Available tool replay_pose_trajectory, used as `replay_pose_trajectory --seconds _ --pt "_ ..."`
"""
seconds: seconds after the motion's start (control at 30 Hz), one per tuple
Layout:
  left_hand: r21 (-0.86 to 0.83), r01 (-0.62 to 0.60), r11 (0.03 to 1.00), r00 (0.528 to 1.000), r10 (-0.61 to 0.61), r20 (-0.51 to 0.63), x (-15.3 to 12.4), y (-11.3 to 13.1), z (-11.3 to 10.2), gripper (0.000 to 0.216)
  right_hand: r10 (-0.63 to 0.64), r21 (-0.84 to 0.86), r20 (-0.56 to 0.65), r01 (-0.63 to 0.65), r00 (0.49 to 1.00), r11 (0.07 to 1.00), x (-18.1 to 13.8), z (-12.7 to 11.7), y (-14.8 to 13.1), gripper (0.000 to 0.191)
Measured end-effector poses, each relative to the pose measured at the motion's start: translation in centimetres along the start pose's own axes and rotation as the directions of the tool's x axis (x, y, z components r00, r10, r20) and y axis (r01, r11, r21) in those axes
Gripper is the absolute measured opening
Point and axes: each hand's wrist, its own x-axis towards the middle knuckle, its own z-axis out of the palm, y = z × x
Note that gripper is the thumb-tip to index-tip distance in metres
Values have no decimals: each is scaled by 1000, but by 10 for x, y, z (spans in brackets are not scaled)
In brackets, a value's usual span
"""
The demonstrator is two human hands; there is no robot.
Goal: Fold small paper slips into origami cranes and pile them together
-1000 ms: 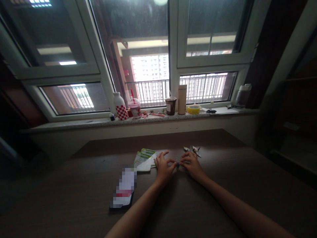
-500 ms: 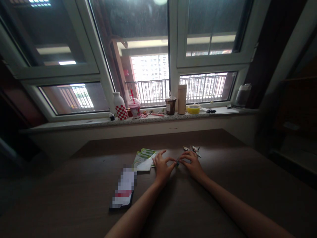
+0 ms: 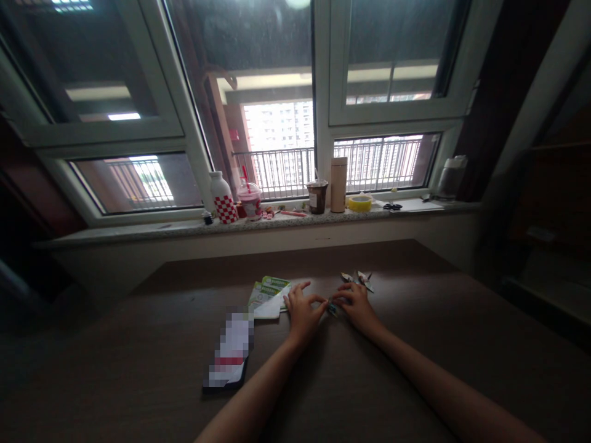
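Over the middle of the table, my left hand [image 3: 305, 311] and my right hand [image 3: 357, 306] face each other. Their thumbs and forefingers pinch a small bluish-green piece of folded paper [image 3: 332, 309] between them. The piece is tiny in this view, and the fingertips partly cover it. Just beyond my right hand lie small folded paper shapes with pointed ends [image 3: 365, 281]. Left of my left hand, green-and-white printed paper packets [image 3: 264, 292] overlap a plain white sheet [image 3: 268, 309].
A phone [image 3: 229, 351] with a blurred screen lies left of my forearm on the brown table [image 3: 138, 369]. Along the windowsill stand a checkered bottle [image 3: 225, 206], a pink drink cup [image 3: 250, 200], a dark drink cup [image 3: 317, 198], a tan flask [image 3: 338, 184], yellow tape [image 3: 360, 203] and scissors [image 3: 392, 207].
The small folded paper between my fingertips has turned slightly, and more of its lower part shows. Both hands stay almost in place, with the right fingers shifted slightly.
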Motion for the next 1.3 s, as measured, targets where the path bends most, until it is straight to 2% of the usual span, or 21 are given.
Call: replay_pose_trajectory --seconds 0.33,0.57,0.87,1.3 --pt "8 3 1000 1000 -4 31 1 -5 7 6 -29 -42 11 30 1000 999 -1 2 0 12" --pt "3 4 1000 999 -4 39 0 -4 4 6 -47 -3 -23 47 999 999 0 -1 -3 13" --pt "1 22 1000 998 -22 52 0 0 2 8 -107 132 90 94 990 987 -1 -8 -15 11" --pt "-29 3 1000 999 -1 51 1 -2 2 8 -49 185 97 31 994 982 0 -8 -14 17"
